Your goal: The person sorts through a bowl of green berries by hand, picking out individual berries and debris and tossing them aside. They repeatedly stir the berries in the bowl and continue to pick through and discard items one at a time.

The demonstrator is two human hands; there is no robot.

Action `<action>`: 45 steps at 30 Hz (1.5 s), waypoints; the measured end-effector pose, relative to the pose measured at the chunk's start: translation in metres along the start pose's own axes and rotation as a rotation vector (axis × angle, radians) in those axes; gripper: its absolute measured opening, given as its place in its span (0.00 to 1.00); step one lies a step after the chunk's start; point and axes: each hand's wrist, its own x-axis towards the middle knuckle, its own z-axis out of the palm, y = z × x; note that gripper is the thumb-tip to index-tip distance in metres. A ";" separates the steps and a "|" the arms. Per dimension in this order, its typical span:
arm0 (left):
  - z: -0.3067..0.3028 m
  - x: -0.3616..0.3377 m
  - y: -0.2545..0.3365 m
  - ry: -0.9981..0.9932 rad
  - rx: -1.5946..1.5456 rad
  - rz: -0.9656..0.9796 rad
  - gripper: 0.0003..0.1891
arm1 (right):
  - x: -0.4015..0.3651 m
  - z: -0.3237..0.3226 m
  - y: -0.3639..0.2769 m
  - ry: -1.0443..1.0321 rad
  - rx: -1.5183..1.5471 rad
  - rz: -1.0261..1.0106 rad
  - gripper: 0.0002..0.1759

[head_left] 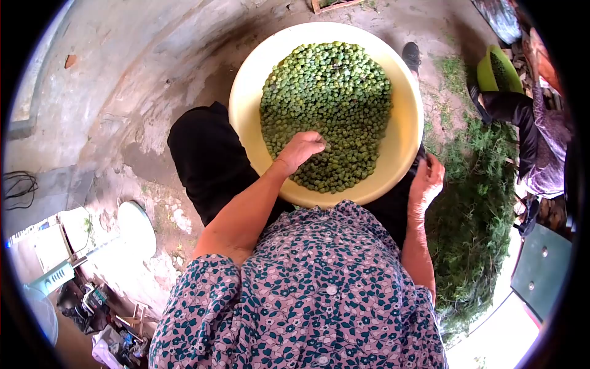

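Observation:
A large pale yellow basin (pixel 249 92) rests at my lap, between my knees in black trousers. Many small green round fruits or buds (pixel 326 92) lie in it. Above their near part is my left hand (pixel 302 149), its fingers pressed together; whatever they may hold is too small to make out. My right hand (pixel 428 178) is outside the basin, by its right edge next to my knee, with the fingers curled. Its fingertips are unclear, and I cannot tell whether it holds anything.
Green feathery branches (pixel 470 215) cover the ground at right. Beyond them sits another person (pixel 547 141) beside a green basin (pixel 491 71). A plastered wall (pixel 123 55) stands at left, with a round pale object (pixel 137 229) and clutter (pixel 101 307) below.

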 end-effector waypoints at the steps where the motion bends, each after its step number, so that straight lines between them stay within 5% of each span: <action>1: 0.003 -0.003 0.008 -0.010 0.002 0.005 0.13 | -0.001 0.000 -0.012 -0.035 0.051 -0.113 0.09; 3: 0.008 -0.007 0.021 -0.045 -0.054 0.022 0.15 | -0.006 0.011 -0.027 -0.263 0.301 -0.178 0.13; 4: 0.014 -0.006 0.023 -0.009 -0.097 0.038 0.15 | -0.011 0.023 -0.030 -0.499 0.433 -0.017 0.20; 7: 0.021 -0.011 0.033 -0.069 -0.050 0.103 0.14 | -0.029 0.055 -0.053 -0.705 0.485 -0.184 0.28; 8: 0.022 -0.014 0.038 -0.069 -0.021 0.124 0.13 | -0.032 0.053 -0.066 -0.892 0.522 0.038 0.28; 9: 0.022 -0.015 0.040 -0.098 0.045 0.097 0.13 | -0.044 0.071 -0.053 -0.823 0.671 -0.033 0.23; 14: 0.023 -0.013 0.025 -0.149 0.085 0.126 0.10 | -0.053 0.064 -0.050 -0.772 0.403 -0.111 0.14; 19: 0.024 -0.009 0.030 -0.124 0.220 0.194 0.09 | -0.056 0.067 -0.025 -0.662 0.251 -0.265 0.18; 21: 0.026 -0.008 0.026 -0.010 0.285 0.395 0.08 | -0.053 0.064 -0.027 -0.550 0.177 -0.467 0.19; 23: 0.031 -0.011 0.028 0.037 0.395 0.464 0.05 | -0.051 0.070 -0.021 -0.567 0.285 -0.302 0.17; 25: 0.042 -0.017 0.036 0.048 0.465 0.490 0.04 | -0.044 0.054 -0.041 -0.873 0.707 0.336 0.15; 29: 0.059 -0.022 0.045 0.112 0.719 0.657 0.04 | -0.054 0.054 -0.027 -1.079 0.974 0.565 0.19; 39: 0.068 -0.019 0.039 0.129 0.642 0.688 0.05 | -0.048 0.042 -0.030 -0.927 1.070 0.753 0.13; 41: 0.069 -0.023 0.039 0.156 0.592 0.538 0.08 | -0.043 0.032 -0.032 -0.792 0.998 0.687 0.13; 45: 0.062 -0.020 0.021 -0.009 0.776 0.534 0.10 | -0.008 0.000 -0.006 -0.412 1.053 0.602 0.12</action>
